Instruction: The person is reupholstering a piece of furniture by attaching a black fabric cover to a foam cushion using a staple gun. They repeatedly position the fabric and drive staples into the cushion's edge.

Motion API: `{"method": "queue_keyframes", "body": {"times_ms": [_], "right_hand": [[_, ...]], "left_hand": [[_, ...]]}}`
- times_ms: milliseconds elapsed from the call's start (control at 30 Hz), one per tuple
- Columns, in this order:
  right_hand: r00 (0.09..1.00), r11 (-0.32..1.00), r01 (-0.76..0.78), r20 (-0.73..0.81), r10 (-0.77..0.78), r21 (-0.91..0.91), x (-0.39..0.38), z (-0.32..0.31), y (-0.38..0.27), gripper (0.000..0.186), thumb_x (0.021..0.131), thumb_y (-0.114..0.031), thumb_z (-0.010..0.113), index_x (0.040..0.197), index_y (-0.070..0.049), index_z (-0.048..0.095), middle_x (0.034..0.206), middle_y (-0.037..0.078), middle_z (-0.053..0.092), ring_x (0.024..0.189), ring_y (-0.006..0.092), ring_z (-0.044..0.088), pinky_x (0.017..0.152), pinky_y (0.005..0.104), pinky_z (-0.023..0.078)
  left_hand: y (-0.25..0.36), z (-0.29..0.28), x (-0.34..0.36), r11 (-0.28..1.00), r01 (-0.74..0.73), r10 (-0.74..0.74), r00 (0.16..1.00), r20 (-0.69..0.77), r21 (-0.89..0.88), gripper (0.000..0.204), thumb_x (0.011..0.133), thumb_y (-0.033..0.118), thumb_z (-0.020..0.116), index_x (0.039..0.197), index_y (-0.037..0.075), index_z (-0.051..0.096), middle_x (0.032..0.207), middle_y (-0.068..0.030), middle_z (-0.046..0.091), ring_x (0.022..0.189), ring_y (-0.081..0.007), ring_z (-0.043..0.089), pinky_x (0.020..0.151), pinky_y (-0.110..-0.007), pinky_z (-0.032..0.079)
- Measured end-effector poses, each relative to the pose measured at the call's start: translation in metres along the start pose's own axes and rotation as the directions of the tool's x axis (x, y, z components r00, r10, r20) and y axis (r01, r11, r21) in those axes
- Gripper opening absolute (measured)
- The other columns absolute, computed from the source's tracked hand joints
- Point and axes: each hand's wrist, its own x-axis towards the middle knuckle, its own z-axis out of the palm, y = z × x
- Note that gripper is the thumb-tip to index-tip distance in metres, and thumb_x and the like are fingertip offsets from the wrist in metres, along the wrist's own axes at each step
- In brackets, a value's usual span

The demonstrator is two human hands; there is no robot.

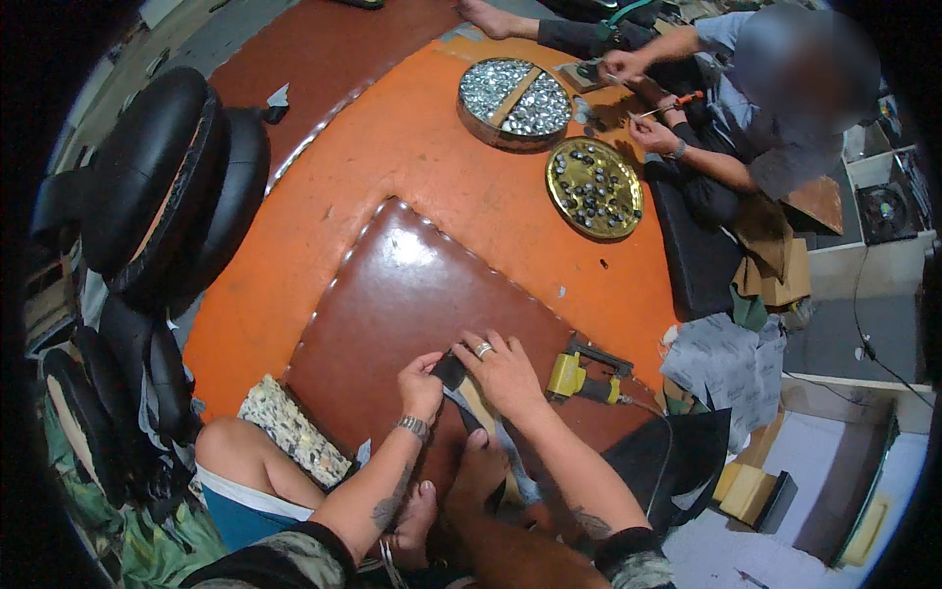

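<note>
Beyond the right hand, tin and tray hold small pieces.

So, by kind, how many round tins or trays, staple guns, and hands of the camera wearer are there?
Camera wearer's hands: 2 (left hand, right hand, both at a dark piece)
Round tins or trays: 2 (silver-filled tin, gold tray)
Yellow staple gun: 1
Total: 5
</note>
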Motion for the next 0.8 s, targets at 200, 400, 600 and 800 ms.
{"method": "queue_keyframes", "body": {"times_ms": [200,400,600,800], "right_hand": [[0.915,0.885,-0.401,0.154,0.373,0.237,-0.052,0.04,-0.006,0.037,0.096,-0.01,0.063,0.132,-0.011,0.069,0.112,0.014,0.073,0.102,0.0366,0.067,0.088,0.0489,0.053],[0.85,0.868,-0.418,-0.222,0.477,0.267,-0.057,0.036,-0.007,0.054,0.081,-0.008,0.08,0.134,-0.01,0.069,0.128,0.013,0.067,0.114,0.0384,0.062,0.098,0.0514,0.05],[0.839,0.733,-0.514,0.083,0.538,0.447,-0.033,0.041,0.023,0.037,0.081,-0.005,0.078,0.118,-0.007,0.077,0.112,0.014,0.072,0.112,0.0379,0.066,0.099,0.0465,0.052],[0.855,0.692,-0.378,-0.056,0.516,0.615,-0.036,0.063,0.022,0.018,0.085,-0.008,0.075,0.101,-0.002,0.077,0.102,0.016,0.073,0.099,0.0388,0.069,0.088,0.0487,0.056]], "left_hand": [[0.042,-0.021,-0.013,0.675,-0.358,0.288,0.933,0.216,0.645,0.042,0.082,-0.004,0.072,0.123,0.005,0.073,0.118,-0.0141,0.073,0.108,-0.0311,0.07,0.095,-0.042,0.056],[0.071,0.013,-0.034,0.362,-0.658,0.474,0.739,0.478,0.66,0.035,0.081,0.007,0.075,0.116,0.007,0.075,0.136,-0.0138,0.064,0.126,-0.0367,0.058,0.108,-0.048,0.048],[0.066,0.015,-0.003,0.514,-0.593,0.373,0.805,0.46,0.62,0.024,0.087,0.013,0.077,0.109,0.005,0.074,0.127,-0.0154,0.073,0.118,-0.0393,0.066,0.104,-0.048,0.051],[0.045,-0.007,0.003,0.892,-0.284,0.197,0.944,0.265,0.35,0.026,0.1,0.012,0.063,0.12,-0.002,0.071,0.125,-0.0163,0.075,0.11,-0.0268,0.072,0.098,-0.039,0.054]]}}
